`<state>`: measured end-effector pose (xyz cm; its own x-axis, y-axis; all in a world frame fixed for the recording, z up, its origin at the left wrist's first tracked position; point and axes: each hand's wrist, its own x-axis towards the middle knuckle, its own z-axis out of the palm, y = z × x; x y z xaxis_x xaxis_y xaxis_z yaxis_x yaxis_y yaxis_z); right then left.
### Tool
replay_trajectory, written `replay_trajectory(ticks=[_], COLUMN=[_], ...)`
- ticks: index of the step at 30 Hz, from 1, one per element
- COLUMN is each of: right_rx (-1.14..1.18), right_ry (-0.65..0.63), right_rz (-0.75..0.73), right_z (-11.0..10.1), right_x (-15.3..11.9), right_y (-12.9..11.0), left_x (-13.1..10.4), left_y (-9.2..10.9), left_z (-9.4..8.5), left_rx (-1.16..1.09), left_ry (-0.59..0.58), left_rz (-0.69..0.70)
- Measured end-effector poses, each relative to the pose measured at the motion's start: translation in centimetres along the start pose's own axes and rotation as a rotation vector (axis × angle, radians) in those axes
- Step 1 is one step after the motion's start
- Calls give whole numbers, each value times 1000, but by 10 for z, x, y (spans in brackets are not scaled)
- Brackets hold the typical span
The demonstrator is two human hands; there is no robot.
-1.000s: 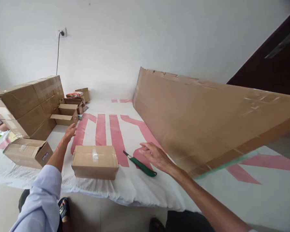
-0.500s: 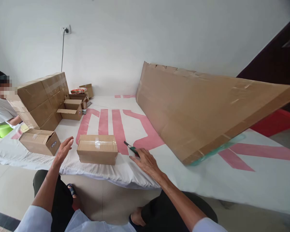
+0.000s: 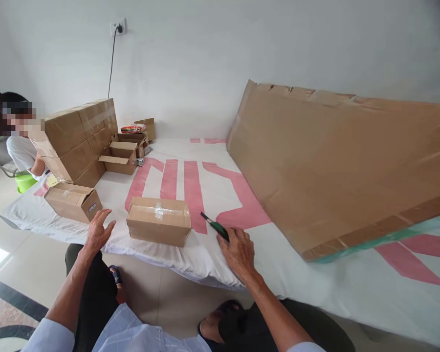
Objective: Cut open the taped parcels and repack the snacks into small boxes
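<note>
The green-handled knife (image 3: 220,231) is at the right hand (image 3: 239,252), its front end showing past the fingers and the rest of its handle hidden beneath them. The blade points away from the person, just beside the taped box (image 3: 159,222) on the white-covered worktop (image 3: 278,274). That grip covers the handle, though from here I can't tell whether it's clamped. The left hand (image 3: 98,232), fingers apart, is near the smaller-looking carton (image 3: 73,202).

Right hand (image 3: 237,248) on knife (image 3: 220,228), grip unclear, carton (image 3: 159,222)
</note>
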<state>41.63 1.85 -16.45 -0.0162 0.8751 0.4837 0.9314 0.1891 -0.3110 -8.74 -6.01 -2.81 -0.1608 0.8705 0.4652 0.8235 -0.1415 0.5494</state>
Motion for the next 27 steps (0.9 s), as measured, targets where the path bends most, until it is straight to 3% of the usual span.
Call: replay_trajectory(ticks=[6,13,15,19,27], right_rx=[17,17,0,-26,-30], right_ry=[-75,-49,-64,-93,-36], right_rz=[144,176,169,160,127], right_z=[-3,-7,-8,-11,-5], right_x=[6,5,5,5,4], right_y=[8,8,11,15,17], left_x=[18,48,55,61,66], left_y=[31,78,80,76,77], left_z=[-16,9,18,27,22], left_rx=[-50,-245,-284,-316,-312], left_ry=[-32,-308,-358,-346,-406], left_rz=[12,95,85,63,74])
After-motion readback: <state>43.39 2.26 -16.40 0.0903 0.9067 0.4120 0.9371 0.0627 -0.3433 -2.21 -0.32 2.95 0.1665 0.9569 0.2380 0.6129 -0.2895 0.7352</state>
